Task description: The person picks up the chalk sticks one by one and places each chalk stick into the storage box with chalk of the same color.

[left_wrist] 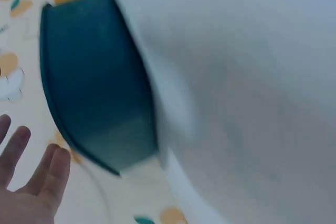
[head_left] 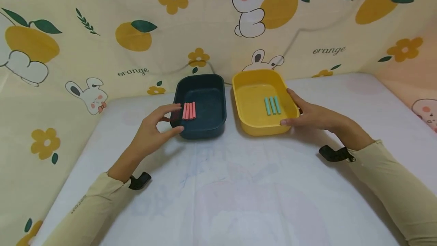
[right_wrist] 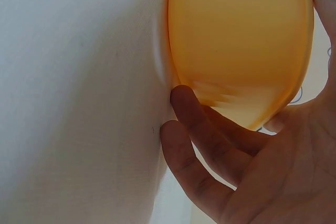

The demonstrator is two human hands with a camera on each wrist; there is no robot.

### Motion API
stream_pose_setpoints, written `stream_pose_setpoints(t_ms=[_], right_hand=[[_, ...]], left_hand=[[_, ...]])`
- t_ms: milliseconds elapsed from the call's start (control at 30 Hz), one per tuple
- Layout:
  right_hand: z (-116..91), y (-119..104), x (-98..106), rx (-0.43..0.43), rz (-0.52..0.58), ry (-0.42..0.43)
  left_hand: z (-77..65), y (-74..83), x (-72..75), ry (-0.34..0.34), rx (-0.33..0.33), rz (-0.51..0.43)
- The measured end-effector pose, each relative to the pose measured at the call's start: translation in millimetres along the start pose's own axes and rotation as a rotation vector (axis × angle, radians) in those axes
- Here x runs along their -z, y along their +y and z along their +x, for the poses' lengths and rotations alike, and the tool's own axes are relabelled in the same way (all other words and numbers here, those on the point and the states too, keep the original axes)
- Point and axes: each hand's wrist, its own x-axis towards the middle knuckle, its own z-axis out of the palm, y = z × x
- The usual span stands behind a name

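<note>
A dark blue plastic bin [head_left: 208, 128] stands on the left with several pink chalk sticks [head_left: 189, 111] side by side in it. Beside it, a yellow plastic bin [head_left: 252, 129] holds three mint-green chalk sticks [head_left: 272, 105]. My left hand [head_left: 151, 126] is at the blue bin's left rim, thumb and fingers spread apart; in the left wrist view its fingers [left_wrist: 55, 177] are extended, with a gap to the bin's wall. My right hand [head_left: 314, 116] grips the yellow bin's front right corner, thumb over the rim. Its curled fingers [right_wrist: 191, 124] lie along the outer wall in the right wrist view.
Both bins stand near the back of a table with a white cover [head_left: 218, 185]. Behind them rises a cream cloth [head_left: 205, 29] printed with oranges, flowers and rabbits. A black wrist strap [head_left: 140, 181] shows by the left sleeve, another black strap [head_left: 334, 153] by the right one.
</note>
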Motion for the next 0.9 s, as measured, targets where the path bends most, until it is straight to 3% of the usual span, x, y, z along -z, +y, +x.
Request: stream_pose_setpoints(t_ms=[133, 200, 300, 400, 600, 800, 900], right_hand=[[1, 0, 1, 0.015, -0.019, 0.01], [0, 0, 0, 0.015, -0.014, 0.008], [-2, 1, -1, 0.013, 0.0, 0.007], [-5, 1, -1, 0.011, 0.004, 0.014], [-5, 2, -3, -0.013, 0.0, 0.018], [-11, 6, 8, -0.006, -0.046, 0.024], [-17, 7, 23, -0.006, -0.175, 0.104]], left_hand=[[-4.3, -19.2, 9.1, 0.099, 0.054, 0.284], [-5.1, -26.9, 13.2, 0.107, 0.101, 0.451], [-4.9, -35.7, 18.8, 0.046, 0.14, 0.655], [-6.5, -40.0, 21.3, -0.045, 0.164, 0.781], [-17.2, -42.6, 19.9, -0.136, 0.245, 0.848], [-22.0, -38.4, 15.1, -0.188, 0.265, 0.833], [-23.9, -36.5, 15.7, -0.2, 0.289, 0.836]])
